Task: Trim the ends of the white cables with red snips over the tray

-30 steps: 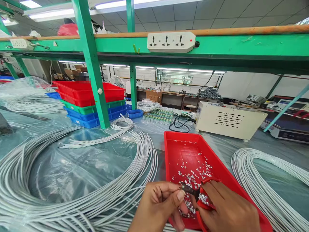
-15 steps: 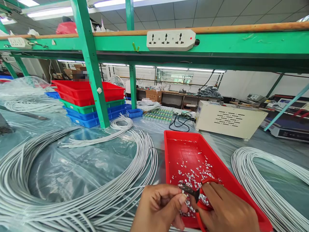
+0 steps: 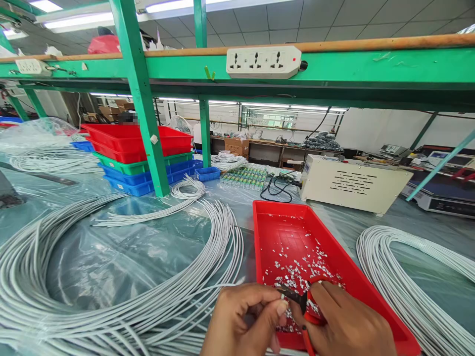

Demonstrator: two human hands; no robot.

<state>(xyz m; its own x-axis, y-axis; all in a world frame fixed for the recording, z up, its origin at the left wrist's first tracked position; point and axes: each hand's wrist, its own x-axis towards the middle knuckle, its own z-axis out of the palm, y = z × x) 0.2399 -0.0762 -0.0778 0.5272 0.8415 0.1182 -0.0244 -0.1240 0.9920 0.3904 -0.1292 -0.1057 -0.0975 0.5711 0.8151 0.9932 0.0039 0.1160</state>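
My left hand (image 3: pixel 247 316) pinches the end of a white cable (image 3: pixel 232 285) between thumb and forefinger, above the near part of a red tray (image 3: pixel 282 237). My right hand (image 3: pixel 349 316) is wrapped round red-handled cutters (image 3: pixel 308 319). Their dark jaws touch the cable tip beside my left fingertips. Small silvery-white scraps (image 3: pixel 297 272) lie scattered in the tray under both hands. A large coil of white cables (image 3: pixel 178 277) spreads on the left, its loose ends beside the tray.
Another white cable coil (image 3: pixel 404 277) lies right of the tray. Behind stand a beige machine (image 3: pixel 352 183), green circuit boards (image 3: pixel 243 178), a small blue bin (image 3: pixel 208 173) and stacked red trays (image 3: pixel 118 143). A green post (image 3: pixel 143 99) rises at left, under a shelf with a power strip (image 3: pixel 263 62).
The cutters and my right fingers have shifted slightly at the cable tip. My left hand keeps its pinch, almost unmoved, and the view has shifted slightly.
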